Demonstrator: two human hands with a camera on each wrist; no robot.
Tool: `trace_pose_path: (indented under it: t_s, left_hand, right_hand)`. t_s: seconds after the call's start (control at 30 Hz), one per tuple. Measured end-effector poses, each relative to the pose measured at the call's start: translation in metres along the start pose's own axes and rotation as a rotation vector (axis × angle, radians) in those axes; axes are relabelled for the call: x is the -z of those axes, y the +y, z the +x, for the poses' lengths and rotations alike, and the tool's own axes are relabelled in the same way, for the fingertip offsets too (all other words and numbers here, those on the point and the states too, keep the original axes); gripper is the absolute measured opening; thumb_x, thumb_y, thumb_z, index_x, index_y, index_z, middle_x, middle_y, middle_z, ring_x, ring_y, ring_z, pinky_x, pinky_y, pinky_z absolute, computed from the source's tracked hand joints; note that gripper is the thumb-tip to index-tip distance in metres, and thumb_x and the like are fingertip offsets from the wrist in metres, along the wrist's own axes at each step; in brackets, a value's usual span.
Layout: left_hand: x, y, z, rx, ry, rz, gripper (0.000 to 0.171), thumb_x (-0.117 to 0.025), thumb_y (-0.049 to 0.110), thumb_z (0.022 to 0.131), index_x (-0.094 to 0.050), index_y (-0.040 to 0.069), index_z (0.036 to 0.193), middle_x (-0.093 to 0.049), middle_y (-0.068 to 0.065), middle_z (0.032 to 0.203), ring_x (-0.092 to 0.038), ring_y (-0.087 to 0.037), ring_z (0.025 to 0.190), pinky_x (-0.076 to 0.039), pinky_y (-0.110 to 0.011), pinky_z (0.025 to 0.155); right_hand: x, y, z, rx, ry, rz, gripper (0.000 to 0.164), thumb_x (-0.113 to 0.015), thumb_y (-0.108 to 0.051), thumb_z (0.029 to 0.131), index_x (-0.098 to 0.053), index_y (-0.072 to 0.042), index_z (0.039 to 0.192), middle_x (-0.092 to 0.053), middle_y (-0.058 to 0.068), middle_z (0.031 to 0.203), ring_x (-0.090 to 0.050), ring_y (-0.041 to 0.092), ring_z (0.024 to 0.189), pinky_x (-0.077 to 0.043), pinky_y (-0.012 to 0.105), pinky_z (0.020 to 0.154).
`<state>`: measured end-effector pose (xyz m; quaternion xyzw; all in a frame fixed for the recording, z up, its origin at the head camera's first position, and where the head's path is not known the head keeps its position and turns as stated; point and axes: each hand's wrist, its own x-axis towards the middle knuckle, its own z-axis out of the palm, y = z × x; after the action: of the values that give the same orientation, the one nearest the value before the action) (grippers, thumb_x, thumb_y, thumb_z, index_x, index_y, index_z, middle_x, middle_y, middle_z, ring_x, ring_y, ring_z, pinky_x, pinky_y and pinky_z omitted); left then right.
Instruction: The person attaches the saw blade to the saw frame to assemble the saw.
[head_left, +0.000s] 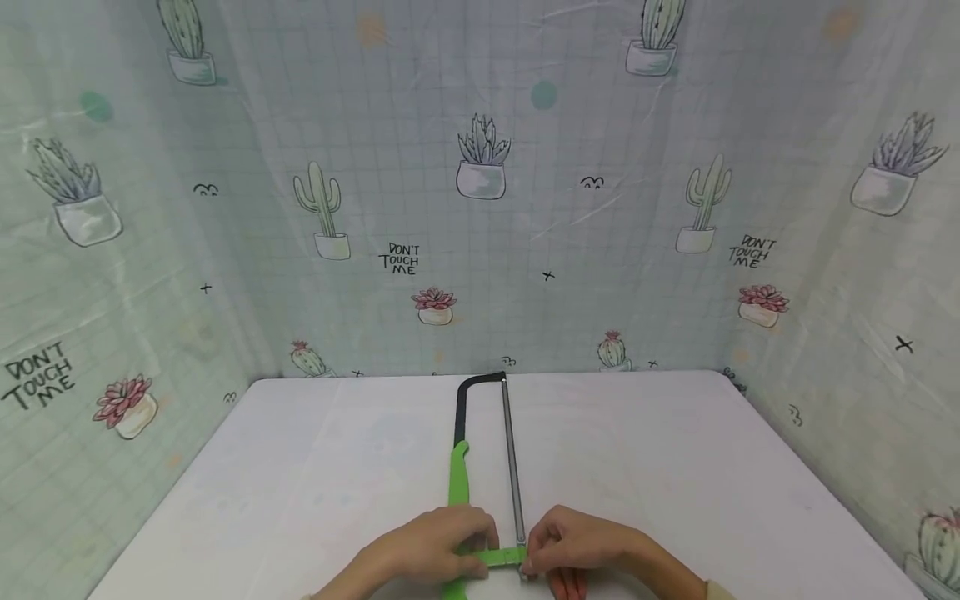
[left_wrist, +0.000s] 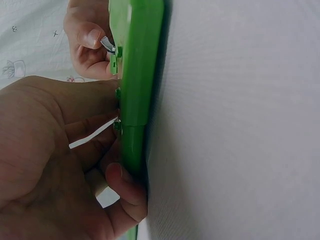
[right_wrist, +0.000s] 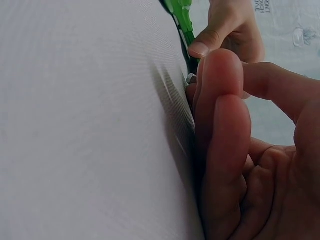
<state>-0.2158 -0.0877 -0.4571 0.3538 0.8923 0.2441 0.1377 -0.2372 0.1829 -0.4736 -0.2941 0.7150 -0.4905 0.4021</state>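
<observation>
A hacksaw (head_left: 459, 479) with a green handle and black front frame lies flat on the white table, its grey blade (head_left: 513, 458) pointing away from me. My left hand (head_left: 435, 546) holds the green handle part, thumb and fingers around it near the crosspiece (head_left: 501, 557). At the blade's near end my right hand (head_left: 581, 537) pinches a small metal wing nut (left_wrist: 107, 45), thumb against it in the left wrist view. Its other fingers (right_wrist: 232, 135) lie curled beside the tabletop in the right wrist view. The handle's near end is partly hidden by the left hand.
The white table (head_left: 660, 450) stretches around the saw on both sides. Behind and beside it hangs a pale curtain (head_left: 525, 233) printed with cacti, close to the table's back edge and the saw's tip.
</observation>
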Motion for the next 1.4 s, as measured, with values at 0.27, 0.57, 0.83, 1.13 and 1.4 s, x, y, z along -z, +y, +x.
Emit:
trace_pose_path:
  t_s: [0.27, 0.57, 0.83, 1.13, 1.4]
  left_hand:
    - [-0.002, -0.003, -0.001, 0.000, 0.005, 0.009, 0.018, -0.076, 0.031, 0.092, -0.069, 0.028, 0.107, -0.060, 0.021, 0.095, -0.053, 0.006, 0.086, -0.048, -0.021, 0.076]
    - [-0.002, -0.004, -0.002, 0.013, 0.009, 0.011, 0.018, -0.076, 0.032, 0.091, -0.069, 0.029, 0.107, -0.060, 0.021, 0.095, -0.053, 0.005, 0.086, -0.048, -0.021, 0.077]
    - [-0.004, -0.005, -0.001, 0.009, 0.003, 0.006, 0.017, -0.076, 0.032, 0.092, -0.068, 0.029, 0.107, -0.060, 0.022, 0.095, -0.053, 0.005, 0.086, -0.048, -0.021, 0.076]
    - [-0.003, -0.004, -0.002, 0.003, 0.001, 0.006, 0.017, -0.076, 0.032, 0.092, -0.068, 0.029, 0.107, -0.059, 0.022, 0.095, -0.053, 0.006, 0.086, -0.048, -0.020, 0.077]
    - [-0.002, -0.003, -0.002, -0.011, -0.002, 0.008, 0.017, -0.075, 0.034, 0.093, -0.068, 0.029, 0.108, -0.058, 0.022, 0.095, -0.052, 0.006, 0.085, -0.047, -0.019, 0.076]
  right_hand:
    - [-0.004, 0.001, 0.002, -0.003, 0.033, -0.011, 0.047, -0.068, -0.028, 0.095, -0.063, 0.019, 0.092, -0.047, 0.055, 0.077, -0.054, -0.002, 0.042, -0.043, 0.014, 0.043]
    - [-0.006, -0.001, 0.004, -0.028, 0.077, -0.012, 0.042, -0.071, -0.029, 0.093, -0.069, 0.014, 0.091, -0.059, 0.023, 0.055, -0.054, 0.000, 0.041, -0.043, 0.015, 0.042]
    - [-0.008, 0.000, 0.004, -0.031, 0.093, -0.011, 0.042, -0.071, -0.028, 0.093, -0.069, 0.014, 0.089, -0.058, 0.026, 0.055, -0.054, 0.000, 0.040, -0.044, 0.016, 0.041]
    - [-0.009, -0.001, 0.003, -0.014, 0.088, 0.004, 0.044, -0.071, -0.027, 0.093, -0.066, 0.017, 0.090, -0.053, 0.046, 0.065, -0.054, -0.001, 0.041, -0.043, 0.015, 0.041]
    - [-0.013, -0.002, 0.003, -0.037, 0.146, 0.006, 0.030, -0.074, -0.027, 0.091, -0.072, -0.001, 0.078, -0.059, -0.004, 0.049, -0.053, 0.000, 0.038, -0.043, 0.016, 0.039]
